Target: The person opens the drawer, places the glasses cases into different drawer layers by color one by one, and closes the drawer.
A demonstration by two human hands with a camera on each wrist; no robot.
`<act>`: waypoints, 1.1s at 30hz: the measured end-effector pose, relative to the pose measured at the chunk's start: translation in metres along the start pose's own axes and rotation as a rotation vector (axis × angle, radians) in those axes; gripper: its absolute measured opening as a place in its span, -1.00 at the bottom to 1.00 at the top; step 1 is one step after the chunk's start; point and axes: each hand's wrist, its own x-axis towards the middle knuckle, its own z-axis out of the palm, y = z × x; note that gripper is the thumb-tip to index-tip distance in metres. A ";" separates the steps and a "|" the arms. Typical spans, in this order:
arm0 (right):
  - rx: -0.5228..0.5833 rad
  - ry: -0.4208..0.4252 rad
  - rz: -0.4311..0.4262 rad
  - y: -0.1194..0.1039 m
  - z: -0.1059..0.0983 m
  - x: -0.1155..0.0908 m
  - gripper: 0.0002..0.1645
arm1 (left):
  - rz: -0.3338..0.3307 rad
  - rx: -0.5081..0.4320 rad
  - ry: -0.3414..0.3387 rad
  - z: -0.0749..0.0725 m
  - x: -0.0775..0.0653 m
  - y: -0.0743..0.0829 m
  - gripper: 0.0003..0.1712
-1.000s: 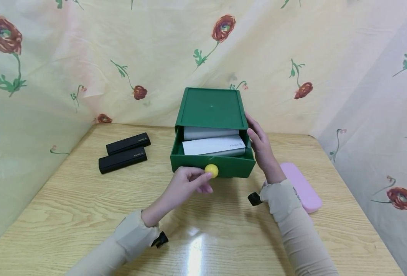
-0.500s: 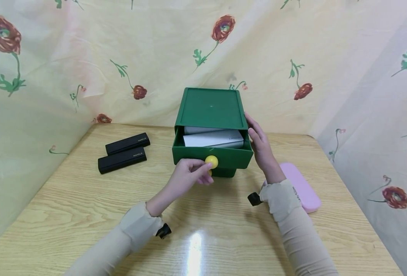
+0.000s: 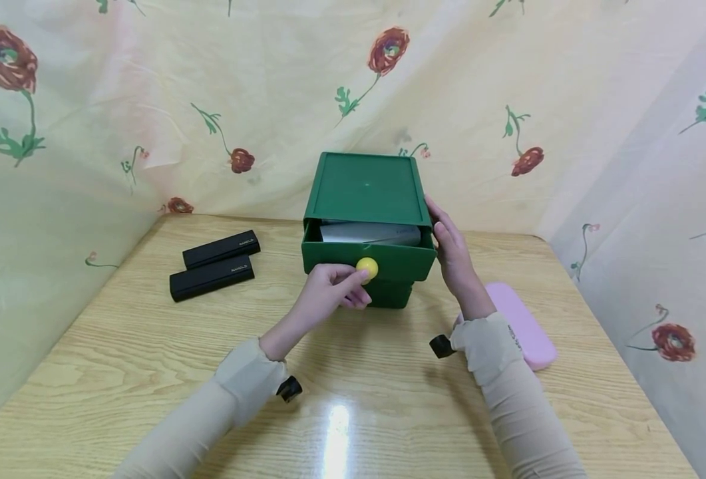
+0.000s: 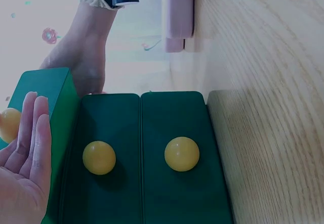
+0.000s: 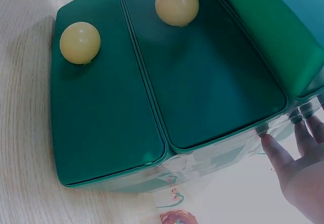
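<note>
A green drawer cabinet (image 3: 367, 189) stands at the back of the table, its top drawer (image 3: 402, 265) partly pulled out. My left hand (image 3: 327, 293) pinches the drawer's round yellow knob (image 3: 367, 267) between thumb and fingers. Inside the drawer lie a silver-grey case (image 3: 370, 233) and a bit of another behind it, mostly hidden. My right hand (image 3: 453, 256) rests along the cabinet's right side; in the right wrist view its fingertips (image 5: 268, 138) touch the side wall. Two lower drawers, each with a yellow knob (image 4: 99, 158), are closed in the left wrist view.
Two long black cases (image 3: 211, 278) lie side by side left of the cabinet. A pink case (image 3: 523, 326) lies on the right, partly behind the right sleeve. Flowered cloth (image 3: 281, 100) hangs behind the wooden table (image 3: 388, 399).
The top drawer has slid inward, my left hand moving forward with its knob. Less of the cases inside shows, and more of the lower drawers. My right hand has stayed at the cabinet's side.
</note>
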 end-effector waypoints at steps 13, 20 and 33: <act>0.003 -0.001 0.004 -0.002 0.001 0.000 -0.28 | -0.004 0.004 0.029 -0.002 0.016 -0.001 -0.56; -0.003 -0.005 0.004 -0.001 0.001 0.000 -0.28 | -0.011 -0.012 0.034 -0.003 0.023 -0.003 -0.56; -0.044 0.007 0.030 -0.002 0.001 -0.001 -0.36 | -0.010 -0.015 0.058 -0.003 0.031 -0.004 -0.59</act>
